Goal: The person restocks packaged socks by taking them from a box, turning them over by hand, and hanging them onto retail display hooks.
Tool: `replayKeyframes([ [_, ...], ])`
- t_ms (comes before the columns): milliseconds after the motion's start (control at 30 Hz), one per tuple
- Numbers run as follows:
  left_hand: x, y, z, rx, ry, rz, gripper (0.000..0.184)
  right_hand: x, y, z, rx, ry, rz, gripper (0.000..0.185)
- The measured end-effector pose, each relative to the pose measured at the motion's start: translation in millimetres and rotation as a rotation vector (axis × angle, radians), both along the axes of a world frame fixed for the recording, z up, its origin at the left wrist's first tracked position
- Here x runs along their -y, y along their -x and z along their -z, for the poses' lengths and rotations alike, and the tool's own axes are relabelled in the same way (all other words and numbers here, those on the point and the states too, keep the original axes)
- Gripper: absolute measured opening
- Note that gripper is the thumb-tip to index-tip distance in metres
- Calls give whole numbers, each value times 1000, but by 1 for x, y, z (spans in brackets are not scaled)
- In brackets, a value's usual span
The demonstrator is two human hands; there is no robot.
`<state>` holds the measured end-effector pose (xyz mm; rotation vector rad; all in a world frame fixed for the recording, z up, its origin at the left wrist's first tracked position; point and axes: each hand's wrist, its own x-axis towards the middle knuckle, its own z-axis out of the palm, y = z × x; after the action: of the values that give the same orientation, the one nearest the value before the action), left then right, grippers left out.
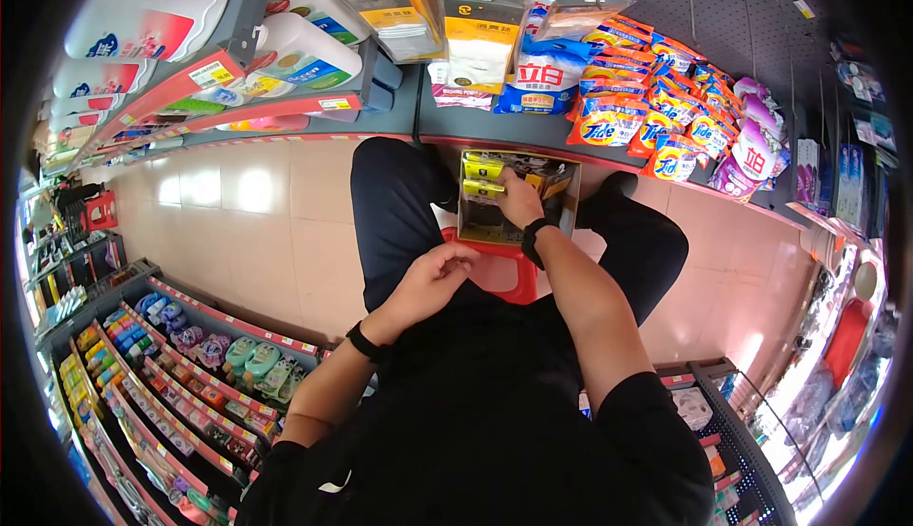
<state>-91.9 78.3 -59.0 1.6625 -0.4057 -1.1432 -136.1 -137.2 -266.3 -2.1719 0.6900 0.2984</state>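
Observation:
Between my knees a cardboard box (518, 238) stands with its top open. Several yellow-green packets (483, 168) are in its left part, and darker packets with yellow and orange parts (547, 180) are in its right part. My right hand (520, 201) reaches into the box from the near side, fingers bent around the edge of a yellow-green packet; the fingertips are partly hidden. My left hand (439, 274) hovers near my left thigh, holding nothing, its fingers loosely bent and apart from the box. Below the box is a red plastic stool (511, 277).
Ahead, a grey shelf (533, 136) bears orange Tide bags (613, 119), a blue detergent bag (537, 79) and hanging packets (475, 39). White jugs (302, 55) stand at the upper left. Behind me at the left is a rack of shoes and small goods (200, 345). Tiled floor (276, 212) lies between.

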Motion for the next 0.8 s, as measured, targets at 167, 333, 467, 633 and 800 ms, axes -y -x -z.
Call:
replayKeyframes([
  [167,-4,-3,-6,-53,38,-24,20,32,11,-7,223,-192,148,30],
  [333,1,-6,-27,42,73,-114,23,74,23,-122,329,-522,425,26],
  [467,2,-5,-40,409,-16,-129,35,76,48,-214,482,-864,664,26],
  [633,1,9,-54,330,49,-19,52,60,74,-264,684,-1099,794,26],
  [800,-4,28,-70,-270,186,228,44,47,97,-263,774,-1105,740,28],
])
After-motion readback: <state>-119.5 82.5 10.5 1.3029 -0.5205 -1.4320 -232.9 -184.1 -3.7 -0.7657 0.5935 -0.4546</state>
